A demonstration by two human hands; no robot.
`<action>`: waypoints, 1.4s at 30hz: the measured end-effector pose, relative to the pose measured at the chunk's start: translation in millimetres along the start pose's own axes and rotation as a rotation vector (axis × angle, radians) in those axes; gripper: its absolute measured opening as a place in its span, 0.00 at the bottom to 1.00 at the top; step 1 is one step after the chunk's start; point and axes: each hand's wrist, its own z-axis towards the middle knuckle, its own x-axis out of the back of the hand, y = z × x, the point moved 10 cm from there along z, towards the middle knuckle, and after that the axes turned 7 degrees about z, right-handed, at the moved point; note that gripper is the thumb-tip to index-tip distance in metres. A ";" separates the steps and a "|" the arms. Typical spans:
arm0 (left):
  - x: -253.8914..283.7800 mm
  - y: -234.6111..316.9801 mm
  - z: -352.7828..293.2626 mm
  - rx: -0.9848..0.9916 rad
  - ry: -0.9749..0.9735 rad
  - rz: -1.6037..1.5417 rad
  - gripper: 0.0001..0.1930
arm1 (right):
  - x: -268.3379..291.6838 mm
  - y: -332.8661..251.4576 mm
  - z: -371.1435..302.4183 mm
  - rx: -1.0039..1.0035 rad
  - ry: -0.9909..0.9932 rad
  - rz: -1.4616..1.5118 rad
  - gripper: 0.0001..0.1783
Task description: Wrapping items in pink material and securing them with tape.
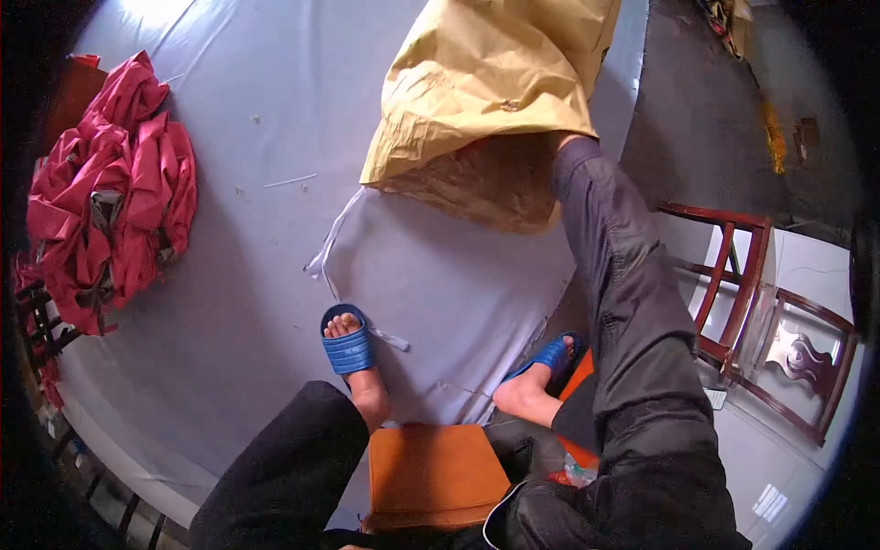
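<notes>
Yellow sack (490, 87) | head view: lies on the grey sheet (275, 229), its open mouth toward the person | right arm (614, 247) goes into the mouth, grip hidden, cannot tell | left hand not seen | red cloth (115, 188) far left

Head view, looking steeply down, close

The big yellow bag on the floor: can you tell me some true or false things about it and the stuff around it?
1. The right arm reaches into the yellow bag. True; the hand is hidden inside.
2. The pile of cloth is green. False; it is red.
3. Both feet wear blue sandals. True.
4. The wooden chair lies on the person's left. False; it is on the right.
5. The left hand holds the bag. False; no left hand shows.
</notes>
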 end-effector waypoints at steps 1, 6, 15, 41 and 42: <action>2.3 -11.2 5.8 -0.007 -0.027 -0.031 0.13 | 2.7 -21.0 0.4 0.038 0.001 -0.136 0.35; -51.1 21.2 123.0 -0.007 -0.050 -0.049 0.13 | -16.3 -38.0 6.0 0.096 -0.060 -0.712 0.32; -103.4 66.8 235.3 -0.011 -0.045 0.008 0.12 | -45.9 -25.3 12.3 0.170 -0.244 -1.657 0.28; -122.7 84.3 237.6 -0.080 -0.128 0.071 0.12 | -40.6 -34.9 16.1 0.658 -0.307 -1.376 0.19; -120.5 90.3 232.2 -0.086 -0.121 0.079 0.12 | -40.7 -26.6 15.4 0.662 -0.315 -1.367 0.19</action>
